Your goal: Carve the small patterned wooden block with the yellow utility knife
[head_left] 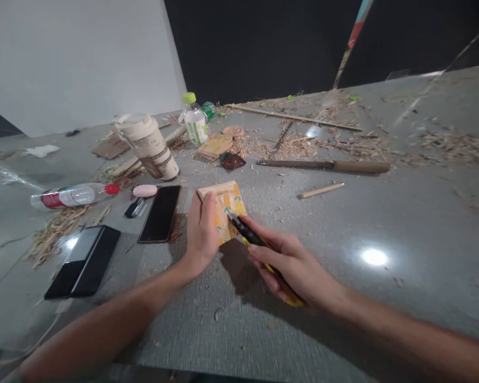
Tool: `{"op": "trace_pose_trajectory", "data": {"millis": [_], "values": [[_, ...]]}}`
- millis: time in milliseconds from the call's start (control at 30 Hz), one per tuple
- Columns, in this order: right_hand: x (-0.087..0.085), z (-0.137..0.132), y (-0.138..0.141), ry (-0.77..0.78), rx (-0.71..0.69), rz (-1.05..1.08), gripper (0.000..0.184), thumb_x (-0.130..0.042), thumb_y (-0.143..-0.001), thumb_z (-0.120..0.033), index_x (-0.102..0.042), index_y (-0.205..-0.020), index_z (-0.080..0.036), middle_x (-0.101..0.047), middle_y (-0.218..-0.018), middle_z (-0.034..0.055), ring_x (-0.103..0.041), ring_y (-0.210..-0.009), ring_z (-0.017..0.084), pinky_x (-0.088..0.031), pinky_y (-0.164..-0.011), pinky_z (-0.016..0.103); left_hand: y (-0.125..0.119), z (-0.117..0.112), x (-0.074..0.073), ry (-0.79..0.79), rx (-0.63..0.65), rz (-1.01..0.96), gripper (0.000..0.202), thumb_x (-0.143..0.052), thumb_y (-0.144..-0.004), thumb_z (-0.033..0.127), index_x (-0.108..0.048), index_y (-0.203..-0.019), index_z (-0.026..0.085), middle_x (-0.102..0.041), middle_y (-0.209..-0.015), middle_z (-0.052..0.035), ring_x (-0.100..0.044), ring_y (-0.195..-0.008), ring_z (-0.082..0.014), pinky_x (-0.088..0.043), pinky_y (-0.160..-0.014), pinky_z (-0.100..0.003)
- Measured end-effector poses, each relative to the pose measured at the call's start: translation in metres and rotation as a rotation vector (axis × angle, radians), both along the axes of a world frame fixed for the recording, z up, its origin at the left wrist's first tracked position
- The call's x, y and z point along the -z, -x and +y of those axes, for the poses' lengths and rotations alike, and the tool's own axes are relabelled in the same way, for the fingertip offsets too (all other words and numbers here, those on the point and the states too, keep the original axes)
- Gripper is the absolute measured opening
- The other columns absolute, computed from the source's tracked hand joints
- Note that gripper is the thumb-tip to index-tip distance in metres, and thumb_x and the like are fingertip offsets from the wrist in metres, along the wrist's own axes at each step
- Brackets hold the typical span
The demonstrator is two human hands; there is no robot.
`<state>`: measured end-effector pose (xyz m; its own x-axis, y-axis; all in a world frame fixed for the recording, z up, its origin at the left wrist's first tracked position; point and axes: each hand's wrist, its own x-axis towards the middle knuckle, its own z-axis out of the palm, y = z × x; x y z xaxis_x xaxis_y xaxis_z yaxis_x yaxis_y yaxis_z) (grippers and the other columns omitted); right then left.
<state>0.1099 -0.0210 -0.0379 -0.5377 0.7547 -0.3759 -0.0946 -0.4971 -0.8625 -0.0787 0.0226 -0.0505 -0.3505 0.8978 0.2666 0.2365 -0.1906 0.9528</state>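
My left hand grips a small wooden block by its left side, thumb lying along the front face. Yellow, orange and green patches of paint or print cover that face. In my right hand is a black and yellow utility knife, its handle running down through the closed fingers. The knife's short blade points up and left, with its tip at the block's face; whether it touches the wood I cannot tell. Both hands are a little above the grey table.
Left of my hands lie a phone, a folded black device and a bottle with a red cap. A tall cup stands behind them. Farther back are a green-capped bottle, a file, a pencil-like stick and wood shavings.
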Motion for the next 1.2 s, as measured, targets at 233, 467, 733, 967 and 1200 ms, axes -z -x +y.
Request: {"op": "trace_pose_trajectory", "data": {"millis": [233,467,733,967,1200], "values": [[-0.009,0.011,-0.007,0.232,0.009,0.29,0.071,-0.069,-0.094,-0.022,-0.049,-0.162,-0.03,-0.057,-0.075,-0.0051,-0.032,-0.041,0.001,-0.03,-0.037,0.013,0.008,0.014,0.01,0.09,0.106,-0.244,0.03,-0.061,-0.098,0.05,-0.064,-0.096,0.02,-0.072,-0.09,-0.0026,-0.071,-0.082,-0.0195,-0.057,-0.072,-0.028],[-0.003,0.014,-0.016,-0.197,-0.019,-0.124,0.072,-0.062,-0.1,-0.03,-0.038,-0.168,-0.029,-0.05,-0.055,-0.0096,-0.047,-0.041,0.008,-0.04,-0.039,0.016,0.01,0.016,0.017,0.145,0.129,-0.39,0.032,-0.068,-0.093,0.051,-0.062,-0.097,0.02,-0.072,-0.088,-0.0025,-0.073,-0.078,-0.0189,-0.06,-0.069,-0.027],[-0.001,0.009,-0.012,-0.371,-0.067,-0.241,0.066,-0.057,-0.103,-0.03,-0.041,-0.167,-0.03,-0.054,-0.06,-0.0085,-0.051,-0.043,0.008,-0.043,-0.042,0.017,0.008,0.012,0.013,0.129,0.159,-0.344,0.032,-0.064,-0.096,0.052,-0.063,-0.098,0.02,-0.072,-0.089,-0.0038,-0.073,-0.079,-0.0196,-0.06,-0.067,-0.027],[0.005,0.008,-0.011,-0.458,-0.043,-0.31,0.062,-0.055,-0.105,-0.031,-0.042,-0.166,-0.031,-0.06,-0.063,-0.0065,-0.05,-0.044,0.008,-0.041,-0.043,0.018,0.007,0.009,0.009,0.112,0.124,-0.239,0.032,-0.063,-0.097,0.052,-0.061,-0.091,0.02,-0.071,-0.087,-0.0034,-0.072,-0.082,-0.0187,-0.058,-0.07,-0.026],[0.003,0.007,-0.009,-0.519,-0.028,-0.333,0.061,-0.056,-0.103,-0.031,-0.047,-0.163,-0.033,-0.062,-0.063,-0.0048,-0.053,-0.046,0.011,-0.046,-0.048,0.021,0.005,0.008,0.008,0.133,0.151,-0.268,0.032,-0.061,-0.098,0.051,-0.065,-0.094,0.02,-0.074,-0.089,-0.0047,-0.073,-0.081,-0.0199,-0.059,-0.069,-0.027]]}}
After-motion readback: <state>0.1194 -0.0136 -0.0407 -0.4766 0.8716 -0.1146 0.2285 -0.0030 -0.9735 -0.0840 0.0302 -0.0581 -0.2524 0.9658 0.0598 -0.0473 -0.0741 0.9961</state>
